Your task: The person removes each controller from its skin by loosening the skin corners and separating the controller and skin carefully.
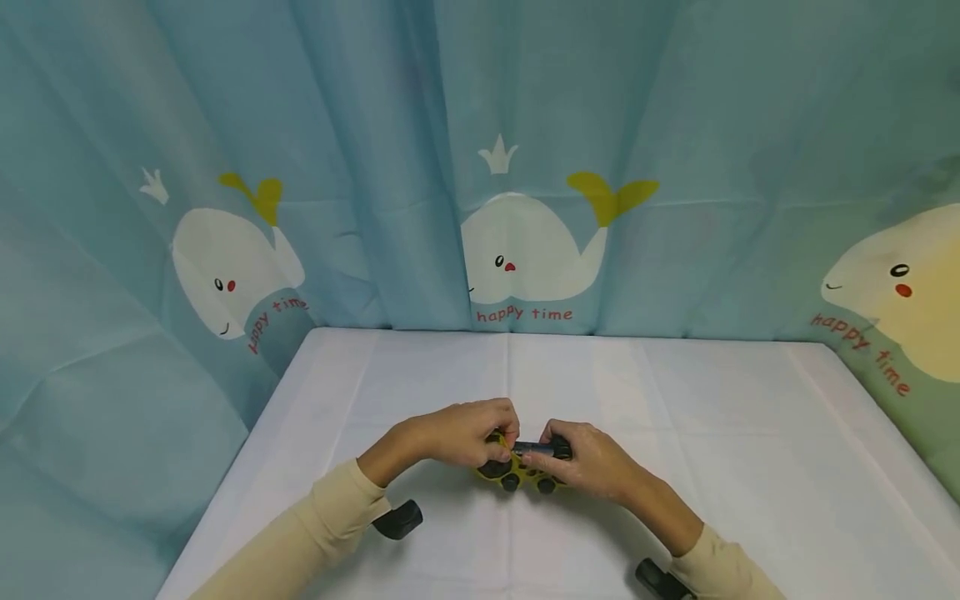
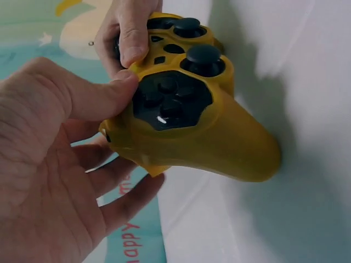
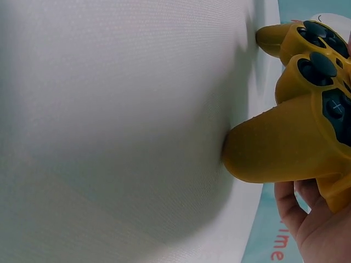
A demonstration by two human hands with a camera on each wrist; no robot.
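Note:
A game controller in a yellow cover (image 2: 219, 148), with black thumbsticks and buttons, is held between both hands above the white table. The left hand (image 1: 468, 432) grips its left end; in the left wrist view the thumb (image 2: 104, 96) presses by the directional buttons, with fingers behind. On the other end, the right hand (image 1: 596, 462) grips the top edge, its thumb (image 2: 133, 41) near the middle buttons. In the right wrist view the controller's yellow handle (image 3: 274, 142) points toward the tabletop, and the right hand's fingers (image 3: 290, 208) show behind it. A dark grey strip (image 1: 534, 447) shows between the hands.
The white tabletop (image 1: 675, 400) spreads around the hands. Behind it hangs a blue curtain (image 1: 375, 167) printed with whales. Black devices (image 1: 399, 520) sit at both wrists, below the beige sleeves (image 1: 322, 517).

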